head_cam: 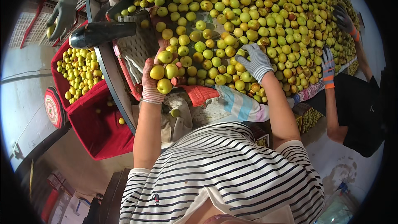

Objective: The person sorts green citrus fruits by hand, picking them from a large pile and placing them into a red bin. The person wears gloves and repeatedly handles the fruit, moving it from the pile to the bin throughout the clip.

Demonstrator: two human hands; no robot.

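Turned palm up, my left hand wears a pink and white striped glove and holds several yellow-green fruits, jujube-like, at the near left edge of the heap. My right hand, in a grey knitted glove, reaches palm down into the heap of green and brown-blotched fruits, its fingers curled over fruit; whether it grips one is hidden. Loose fruits lie spread between both hands. A red cloth and a striped cloth cover the table's near edge.
Left of the table stand a red-lined bin with few fruits and another red-lined bin holding many. A black tubular object juts over the table rim. Co-workers' gloved hands are at upper left and right.
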